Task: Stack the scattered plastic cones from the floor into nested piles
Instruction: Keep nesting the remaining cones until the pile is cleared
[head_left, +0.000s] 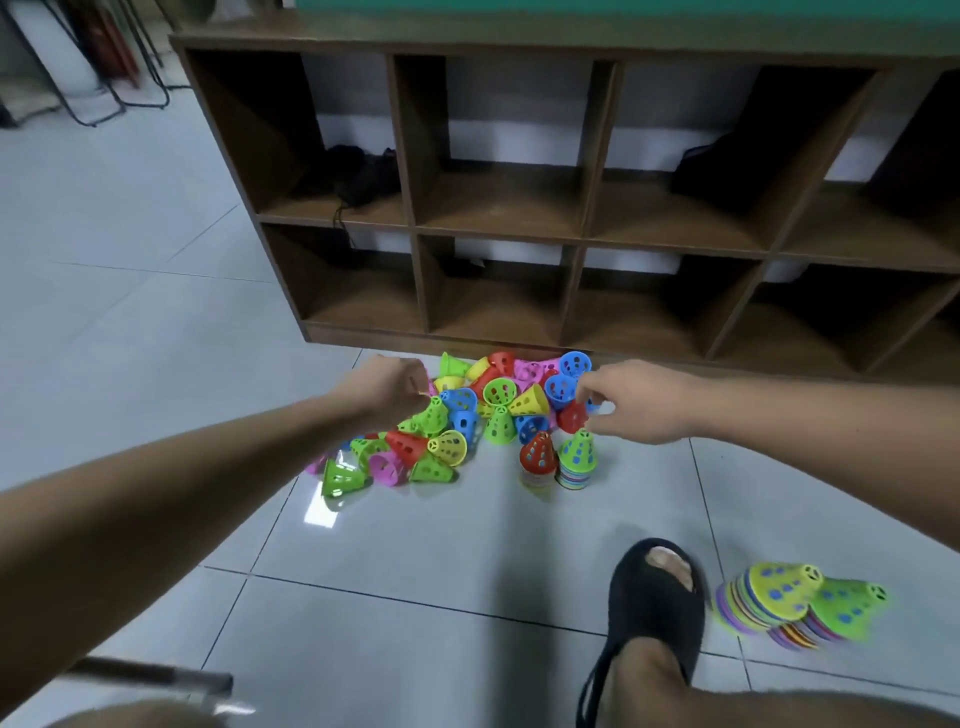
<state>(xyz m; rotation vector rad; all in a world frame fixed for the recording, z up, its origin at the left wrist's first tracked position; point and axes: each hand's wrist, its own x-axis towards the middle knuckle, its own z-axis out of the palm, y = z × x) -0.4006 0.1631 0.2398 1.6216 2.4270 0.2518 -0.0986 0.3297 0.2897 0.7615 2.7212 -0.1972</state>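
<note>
**Mid-pick: right hand on a red cone, piles just below**

Head view. The loose cones (467, 410) lie in a heap at frame centre on the tiled floor (156, 270), just in front of the wooden shelf unit (408, 156). The right hand (639, 402) comes in from the right, fingers narrowed to a pinch on a red cone (571, 415) at the heap's right edge.

Directly below it stand two nested piles, touching side by side: a red-topped pile (537, 460) and a green-topped pile (575, 456).

The left hand (384, 387) is over the heap's upper left with fingers curled under. Can't tell if it holds a cone, as the fingertips are hidden.

Two more nested piles (789, 600) lean at lower right, blurred, next to a foot in a black slipper (649, 613).

Step in hand, as I read it: picking, with many cones still loose, so roughly mid-task. The next move needs the red cone turned wide end down, centred over one standing pile and pressed on lightly — an off-centre push could tip either pile.
</note>
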